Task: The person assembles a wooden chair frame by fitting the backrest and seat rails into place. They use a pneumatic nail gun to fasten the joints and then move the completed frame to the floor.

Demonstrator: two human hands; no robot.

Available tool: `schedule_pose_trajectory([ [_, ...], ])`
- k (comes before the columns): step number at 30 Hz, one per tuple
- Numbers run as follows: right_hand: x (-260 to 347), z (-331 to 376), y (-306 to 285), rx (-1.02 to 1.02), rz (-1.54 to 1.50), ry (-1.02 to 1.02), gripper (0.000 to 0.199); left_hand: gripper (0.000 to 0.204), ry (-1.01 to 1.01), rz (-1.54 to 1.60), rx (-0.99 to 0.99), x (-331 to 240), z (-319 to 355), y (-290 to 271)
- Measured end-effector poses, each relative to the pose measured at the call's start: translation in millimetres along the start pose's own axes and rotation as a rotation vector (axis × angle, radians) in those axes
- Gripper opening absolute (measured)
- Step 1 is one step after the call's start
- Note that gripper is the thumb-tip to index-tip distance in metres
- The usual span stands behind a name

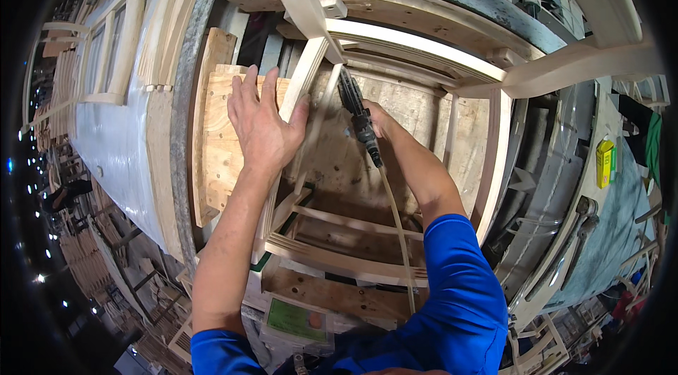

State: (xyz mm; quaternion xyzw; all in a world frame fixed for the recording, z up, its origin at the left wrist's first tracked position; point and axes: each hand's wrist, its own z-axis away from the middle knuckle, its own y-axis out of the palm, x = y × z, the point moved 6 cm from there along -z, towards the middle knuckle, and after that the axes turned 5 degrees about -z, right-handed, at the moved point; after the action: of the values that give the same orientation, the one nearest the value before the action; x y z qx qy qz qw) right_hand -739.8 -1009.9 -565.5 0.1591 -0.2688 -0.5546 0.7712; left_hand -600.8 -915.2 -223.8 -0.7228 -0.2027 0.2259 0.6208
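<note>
A pale wooden chair frame (pixel 496 156) lies in front of me, its legs and back parts rising toward the far side. My left hand (pixel 266 121) is spread against the frame's left rail, fingers stretched out to its left and the thumb over the rail's edge. Inside the frame, my right hand (pixel 380 123) is closed around a black air tool (pixel 361 124). The tool's far end is close to the inside of the frame's far left corner. From its near end a thin pale hose (pixel 397 223) runs down toward my body. My right fingers are partly hidden.
A wooden block (pixel 215 149) lies left of the frame, beside a metal edge. Further left, more wooden parts (pixel 173 29) lie on a plastic-wrapped stack (pixel 116 142). To the right are a yellow-green box (pixel 605 163) and a metal wrench-like tool (pixel 583 223). A green card (pixel 296 320) is near me.
</note>
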Motion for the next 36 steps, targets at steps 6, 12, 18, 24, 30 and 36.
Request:
schedule_pose_trajectory([
  [6, -4, -2, -8, -0.238, 0.191, -0.078, 0.064, 0.071, -0.011, -0.019, -0.008, -2, -2, -2],
  [12, 20, 78, 17, -0.37, 1.664, -0.271, 0.065, 0.068, 0.032, -0.025, -0.099, 5, 6, 1],
  [18, -53, 81, 61, 0.022, 1.793, -0.186, 0.049, 0.072, 0.059, -0.051, -0.073, 3, 2, 5],
  [24, -85, 58, 70, 0.054, 1.741, -0.245, 0.053, 0.074, 0.053, -0.073, -0.054, 4, 3, 8],
  [30, -94, 40, 66, 0.095, 1.663, -0.254, 0.054, 0.073, 0.053, -0.068, -0.061, 2, 3, 7],
  [36, -98, 20, 61, 0.18, 1.684, -0.298, 0.057, 0.071, 0.097, -0.009, -0.104, -1, 0, 6],
])
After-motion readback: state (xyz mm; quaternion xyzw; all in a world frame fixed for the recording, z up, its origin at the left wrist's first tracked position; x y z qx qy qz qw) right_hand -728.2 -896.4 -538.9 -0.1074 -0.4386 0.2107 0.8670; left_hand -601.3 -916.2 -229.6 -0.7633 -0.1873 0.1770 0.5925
